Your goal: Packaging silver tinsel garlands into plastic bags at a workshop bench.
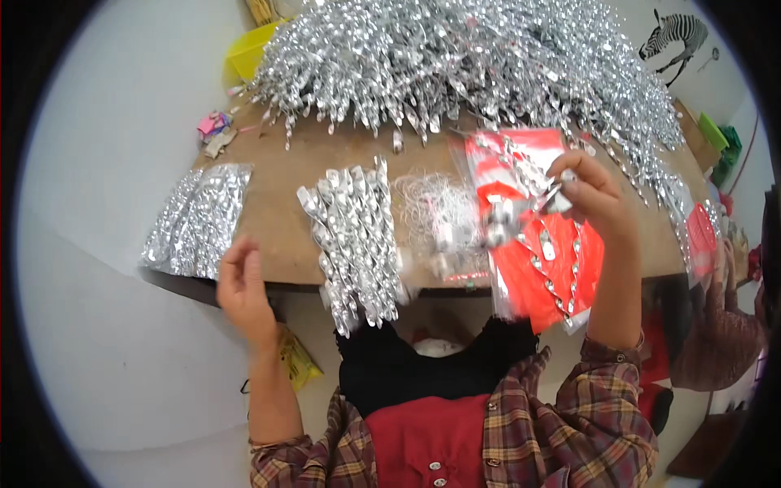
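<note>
Brown wooden tabletop (285, 220) carries huge heap of silver twisted foil spirals (455, 57) at far edge. Right hand (590, 195) raised over table – fingers pinch clear plastic packet with red card backing (541, 244), silver spirals inside. Left hand (240, 281) near table's front edge – empty, fingers loosely curled, beside small silver spiral pile (354, 236).

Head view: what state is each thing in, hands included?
Clear packet with red backing card: lifted off the table, held up.
Right hand: raised, pinching silver spiral ornaments at the packet's top.
Left hand: open, empty, beside the table edge.
Row of silver spiral ornaments: lying flat, overhanging the wooden table.
</note>
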{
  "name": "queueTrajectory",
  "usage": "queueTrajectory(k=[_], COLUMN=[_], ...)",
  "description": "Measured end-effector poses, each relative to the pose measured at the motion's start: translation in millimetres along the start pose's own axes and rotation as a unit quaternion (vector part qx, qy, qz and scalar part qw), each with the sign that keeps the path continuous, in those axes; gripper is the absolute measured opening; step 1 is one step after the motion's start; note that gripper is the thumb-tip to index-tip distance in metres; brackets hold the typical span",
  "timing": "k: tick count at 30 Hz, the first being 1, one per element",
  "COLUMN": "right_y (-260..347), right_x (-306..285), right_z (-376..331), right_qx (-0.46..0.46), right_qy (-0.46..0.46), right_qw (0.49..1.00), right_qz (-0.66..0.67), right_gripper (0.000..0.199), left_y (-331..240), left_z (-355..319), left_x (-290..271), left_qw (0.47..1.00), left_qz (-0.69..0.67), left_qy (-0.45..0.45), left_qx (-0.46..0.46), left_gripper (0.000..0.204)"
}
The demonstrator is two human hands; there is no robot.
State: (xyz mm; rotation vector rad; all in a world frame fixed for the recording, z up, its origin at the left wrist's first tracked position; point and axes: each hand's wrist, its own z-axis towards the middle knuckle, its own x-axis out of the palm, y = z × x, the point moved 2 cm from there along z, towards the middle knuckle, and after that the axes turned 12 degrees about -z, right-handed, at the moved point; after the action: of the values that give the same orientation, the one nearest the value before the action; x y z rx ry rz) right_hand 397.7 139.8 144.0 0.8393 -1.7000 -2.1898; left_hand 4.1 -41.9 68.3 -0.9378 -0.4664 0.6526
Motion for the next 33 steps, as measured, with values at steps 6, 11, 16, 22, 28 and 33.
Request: queueTrajectory(k=[6, 11, 16, 22, 28, 33], right_y=[-13.7, -44.1, -65.7, -95.1, -98.2, -95.4], right_x=[92.7, 168.1, 191.4, 211.2, 183.3, 112.5], right_z=[-28.5, -28.8, -42.4, -47.1, -34.7, -1.4], right_qx=[-0.059, -0.162, -0.002, -0.009, -0.139, 0.004], right_qy=[0.263, 0.227, 0.151, 0.032, 0.003, -0.085], right_qw=[0.958, 0.944, 0.987, 0.999, 0.968, 0.950], right_qz=[-0.103, -0.178, -0.048, -0.027, -0.210, -0.299], right_gripper=[0.017, 0.032, 0.045, 0.044, 0.021, 0.010], left_y=[-65.2, -23.0, 11.2, 24.0, 31.4, 32.7], left_z=[-35.8, -85.3, -109.8, -125.5, -126.3, -114.1], left_x=[50.9, 66.5, 53.7, 53.7, 51.2, 49.6], left_qw=[0.921, 0.754, 0.728, 0.761, 0.811, 0.825], left_qz=[0.002, -0.061, -0.200, -0.237, -0.201, -0.212], left_qy=[0.351, 0.539, 0.370, 0.306, 0.195, 0.216], left_qx=[-0.167, -0.371, -0.542, -0.520, -0.514, -0.478], left_gripper=[0.038, 0.041, 0.028, 0.029, 0.022, 0.020])
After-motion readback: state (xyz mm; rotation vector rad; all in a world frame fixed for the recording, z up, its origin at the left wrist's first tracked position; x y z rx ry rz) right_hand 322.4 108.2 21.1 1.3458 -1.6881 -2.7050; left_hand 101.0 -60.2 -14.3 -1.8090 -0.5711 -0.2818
